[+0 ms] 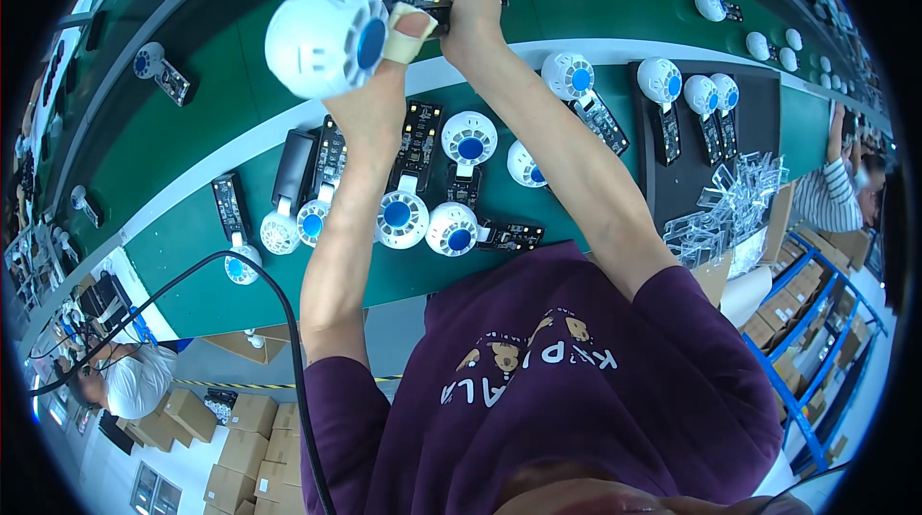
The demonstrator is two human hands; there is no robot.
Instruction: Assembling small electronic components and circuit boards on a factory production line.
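Observation:
Above the bench I hold up a white round-headed device (322, 39) with a ring of vents and a blue disc, joined to a black circuit-board stem. My left hand (373, 107) is closed on it near the joint of head and stem; a pale wrap circles one finger. Around the stem's far end my right hand (473, 20) is closed, its fingertips partly hidden. Beneath my forearms similar devices lie in a loose row, among them one with a blue disc (401, 215), another pointing sideways (451, 229), and one with a dark closed casing (295, 167).
A dark tray (691, 193) at right carries 3 devices and a heap of clear plastic frames (735, 203). Beyond a white divider (259, 104), more devices lie on a green surface (615, 11). A black cable (288, 308) arcs past my left arm. Other people sit at both sides.

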